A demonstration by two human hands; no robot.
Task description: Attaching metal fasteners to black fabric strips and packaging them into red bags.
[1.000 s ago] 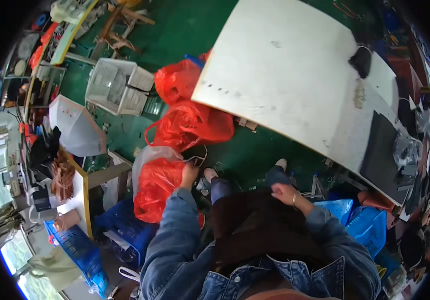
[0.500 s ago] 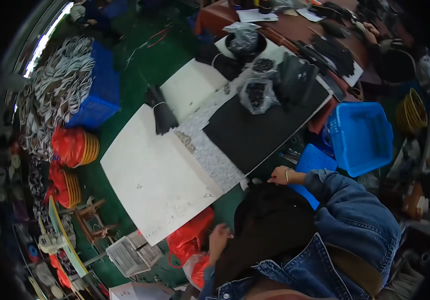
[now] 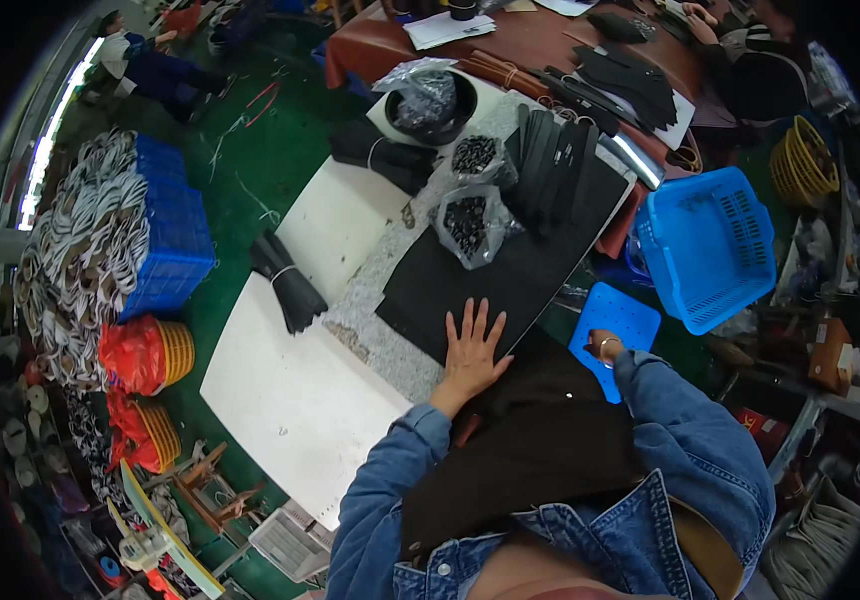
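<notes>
My left hand (image 3: 473,350) lies flat with its fingers spread, on the near edge of a black sheet (image 3: 420,290) on the worktable. Nothing is in it. To the right, my right hand (image 3: 605,345) is at the middle of a blue plastic stool top (image 3: 625,310) with small holes. Its fingers curl down at the stool and their tips are hidden. Beyond my left hand, a clear bag of small black pieces (image 3: 468,228) sits on the sheet, with a second such bag (image 3: 475,155) behind it. Black strips (image 3: 555,170) lie beside them.
A blue basket (image 3: 705,250) stands at the right. Tied black bundles (image 3: 288,282) rest on the white board (image 3: 290,400). A blue crate (image 3: 165,230) with piled light straps is at the left, near red bags (image 3: 135,355) in yellow baskets. Other people are at the far edges.
My left hand has come up from low beside the red bag onto the black sheet, fingers spread. My right hand has moved onto the blue stool. The view has shifted.
</notes>
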